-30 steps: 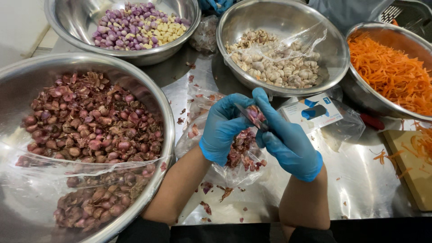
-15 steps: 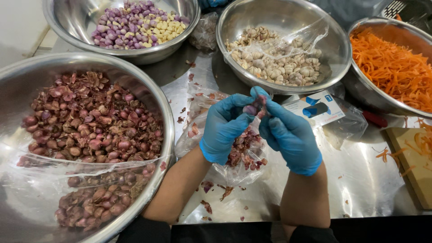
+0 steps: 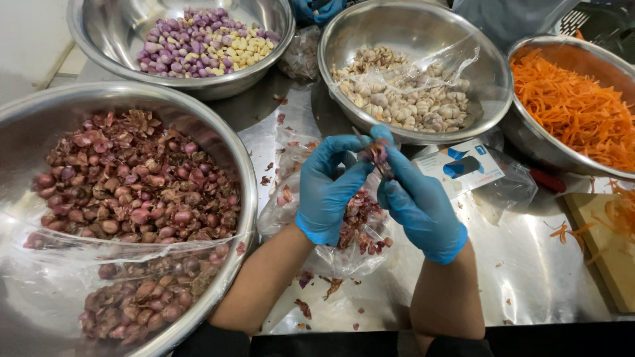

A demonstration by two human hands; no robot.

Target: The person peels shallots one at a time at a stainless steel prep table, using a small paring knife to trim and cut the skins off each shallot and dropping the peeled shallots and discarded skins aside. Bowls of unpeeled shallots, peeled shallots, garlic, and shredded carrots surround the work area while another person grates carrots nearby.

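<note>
Both my hands wear blue gloves and meet over a clear plastic bag of reddish peelings. My left hand grips a small purple shallot at its fingertips. My right hand presses against the same shallot; a thin blade seems to be in it, mostly hidden by the fingers. A big steel bowl of unpeeled shallots stands to my left, partly under plastic film.
At the back stand a bowl of peeled shallots and garlic cloves and a bowl of garlic. A bowl of shredded carrot is at right, with a wooden board below it. A small blue-and-white box lies nearby. Another person's blue gloves show at the top.
My hands have stayed together over the bag, shifting slightly up and turning the shallot between the fingers. Nothing else has moved.
</note>
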